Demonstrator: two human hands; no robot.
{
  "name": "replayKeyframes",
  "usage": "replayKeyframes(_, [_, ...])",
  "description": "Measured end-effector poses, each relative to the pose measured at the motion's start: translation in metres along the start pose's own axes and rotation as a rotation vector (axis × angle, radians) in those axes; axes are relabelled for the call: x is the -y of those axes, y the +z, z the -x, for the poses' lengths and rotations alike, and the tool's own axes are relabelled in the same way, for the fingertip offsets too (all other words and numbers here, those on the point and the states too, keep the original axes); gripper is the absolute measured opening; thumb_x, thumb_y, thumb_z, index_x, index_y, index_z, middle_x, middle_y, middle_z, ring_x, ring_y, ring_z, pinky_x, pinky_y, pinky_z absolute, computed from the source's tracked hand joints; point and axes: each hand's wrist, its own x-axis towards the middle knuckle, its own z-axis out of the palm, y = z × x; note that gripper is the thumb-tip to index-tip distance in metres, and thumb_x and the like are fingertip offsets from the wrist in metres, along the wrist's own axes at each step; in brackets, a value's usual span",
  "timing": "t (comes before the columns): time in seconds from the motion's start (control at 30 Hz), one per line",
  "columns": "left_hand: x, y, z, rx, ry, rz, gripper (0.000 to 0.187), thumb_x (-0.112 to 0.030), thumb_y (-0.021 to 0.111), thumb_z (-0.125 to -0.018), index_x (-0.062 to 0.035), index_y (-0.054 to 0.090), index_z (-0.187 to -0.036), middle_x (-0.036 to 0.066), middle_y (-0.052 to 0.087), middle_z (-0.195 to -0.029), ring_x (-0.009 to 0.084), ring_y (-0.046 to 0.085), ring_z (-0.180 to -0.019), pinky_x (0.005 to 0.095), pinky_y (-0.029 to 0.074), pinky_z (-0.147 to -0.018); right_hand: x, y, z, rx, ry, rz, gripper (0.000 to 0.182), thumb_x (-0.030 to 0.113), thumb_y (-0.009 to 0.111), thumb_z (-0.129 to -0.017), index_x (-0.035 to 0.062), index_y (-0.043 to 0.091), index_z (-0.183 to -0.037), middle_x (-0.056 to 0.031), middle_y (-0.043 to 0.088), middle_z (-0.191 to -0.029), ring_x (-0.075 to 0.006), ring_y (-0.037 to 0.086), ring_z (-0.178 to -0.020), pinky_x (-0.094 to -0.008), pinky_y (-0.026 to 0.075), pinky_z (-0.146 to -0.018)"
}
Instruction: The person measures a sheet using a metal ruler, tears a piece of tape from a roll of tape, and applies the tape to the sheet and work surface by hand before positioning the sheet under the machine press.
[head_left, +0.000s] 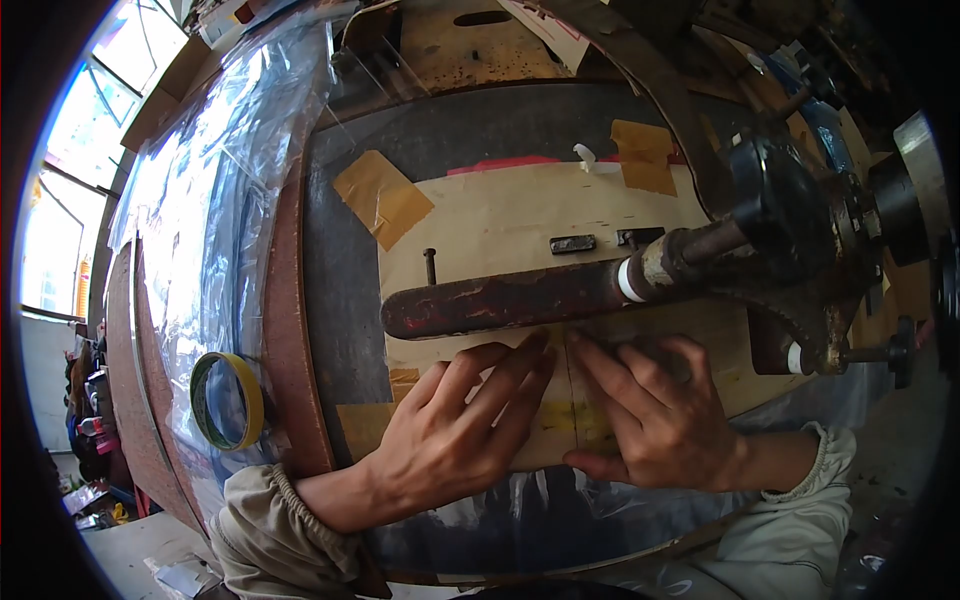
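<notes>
My left hand (pixel 450 420) lies palm down on a tan flat piece (pixel 556 425), its fingers stretched forward and fingertips close together. Its thumb is hidden. On the right side, my right hand (pixel 660 415) rests with fingers extended over the same piece, thumb out near the piece's near edge. A thin dark line runs down the piece between both hands. Just beyond the fingertips stretches a worn, dark machine arm (pixel 500 298) with a rounded end. Beneath lies a beige sheet (pixel 480 205), taped to a dark board.
Two small dark blocks, one a black block (pixel 572 244), and an upright bolt (pixel 430 266) stand behind the arm. A machine head (pixel 790 230) fills the right. Clear plastic film (pixel 225 150) and a yellow tape roll (pixel 226 401) lie left.
</notes>
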Motion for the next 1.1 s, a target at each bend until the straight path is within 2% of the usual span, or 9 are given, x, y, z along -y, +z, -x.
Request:
replayKeyframes(0.23, [0.0021,-0.0011,0.0013,0.035,0.087,0.044,0.049,-0.006,0.065,-0.07,0.0028,0.064,-0.118,0.015,0.058,-0.125,0.0253,0.057,-0.102,0.035,0.051,-0.08,0.0009,0.0007,0.0016,-0.053,-0.029,-0.039,0.052,0.049,0.059,-0.087,-0.0011,0.071,-0.087,-0.0116,0.06,-0.126,-0.0189,0.053,-0.107,-0.0424,0.043,-0.09])
replayKeyframes(0.33, [0.002,0.0005,0.0009,0.012,0.078,-0.025,0.049,-0.019,0.062,-0.072,0.0035,0.064,-0.116,0.013,0.057,-0.124,0.021,0.056,-0.102,0.032,0.047,-0.078,0.0003,0.0015,0.0005,-0.06,-0.031,-0.054,0.052,0.05,0.059,-0.087,-0.0015,0.071,-0.088,-0.0113,0.059,-0.126,-0.0193,0.053,-0.107,-0.0419,0.044,-0.089])
replayKeyframes(0.43, [-0.0004,-0.0004,-0.0015,-0.03,0.036,-0.082,0.048,-0.019,0.063,-0.073,0.0022,0.064,-0.116,0.014,0.058,-0.124,0.0209,0.058,-0.1,0.0337,0.047,-0.079,0.0,0.0014,0.0007,-0.041,-0.014,-0.069,0.054,0.05,0.059,-0.087,-0.0021,0.07,-0.092,-0.0113,0.057,-0.129,-0.0194,0.052,-0.108,-0.0419,0.044,-0.089])
replayKeyframes(0.5, [-0.0034,-0.0012,0.0001,-0.033,-0.011,-0.066,0.046,-0.013,0.066,-0.072,-0.0004,0.066,-0.116,0.014,0.058,-0.124,0.0235,0.059,-0.104,0.0397,0.047,-0.084,0.0006,0.002,0.0011,-0.023,0.015,-0.095,0.055,0.051,0.058,-0.087,-0.0022,0.07,-0.095,-0.0113,0.056,-0.131,-0.0192,0.052,-0.108,-0.0421,0.044,-0.089])
replayKeyframes(0.53, [-0.0041,-0.0013,0.0009,-0.035,-0.035,-0.058,0.047,-0.009,0.067,-0.071,-0.0016,0.066,-0.117,0.013,0.059,-0.124,0.0248,0.059,-0.106,0.0426,0.047,-0.087,0.0,0.0023,0.0009,-0.014,-0.001,-0.091,0.057,0.051,0.057,-0.088,-0.0034,0.069,-0.099,-0.0125,0.055,-0.132,-0.0208,0.051,-0.107,-0.0425,0.043,-0.089])
replayKeyframes(0.6, [-0.0031,-0.0002,0.0014,-0.037,-0.015,-0.062,0.046,-0.01,0.067,-0.07,-0.0014,0.067,-0.116,0.013,0.06,-0.122,0.0242,0.061,-0.103,0.042,0.047,-0.086,-0.0022,0.0023,0.0,0.005,-0.034,-0.083,0.062,0.052,0.054,-0.089,-0.0057,0.066,-0.108,-0.0149,0.053,-0.133,-0.0239,0.05,-0.104,-0.0434,0.042,-0.09])
replayKeyframes(0.7, [-0.004,-0.0006,0.0012,-0.032,-0.014,-0.072,0.047,-0.009,0.067,-0.069,-0.0012,0.067,-0.115,0.011,0.062,-0.12,0.0234,0.062,-0.1,0.0415,0.048,-0.086,-0.0033,0.0028,-0.0015,0.008,-0.045,-0.078,0.063,0.053,0.051,-0.09,-0.005,0.067,-0.107,-0.0142,0.053,-0.134,-0.0244,0.049,-0.108,-0.0443,0.042,-0.09])
replayKeyframes(0.8, [-0.0051,-0.0014,0.0009,-0.022,-0.033,-0.068,0.048,-0.008,0.067,-0.068,-0.0012,0.067,-0.115,0.011,0.063,-0.118,0.0231,0.063,-0.1,0.0413,0.048,-0.086,-0.0008,0.0021,-0.0013,0.019,-0.009,-0.093,0.058,0.055,0.054,-0.09,0.0005,0.072,-0.096,-0.0073,0.055,-0.135,-0.0206,0.05,-0.112,-0.0454,0.043,-0.092])
replayKeyframes(1.1, [-0.0014,0.0004,0.0019,-0.037,-0.009,-0.051,0.052,-0.009,0.068,-0.066,-0.0016,0.066,-0.118,0.012,0.061,-0.121,0.0239,0.062,-0.101,0.0403,0.048,-0.088,-0.0012,0.0037,-0.0017,0.065,0.016,-0.118,0.055,0.054,0.055,-0.088,0.0015,0.072,-0.089,-0.0063,0.051,-0.139,-0.0193,0.048,-0.114,-0.0465,0.041,-0.094])
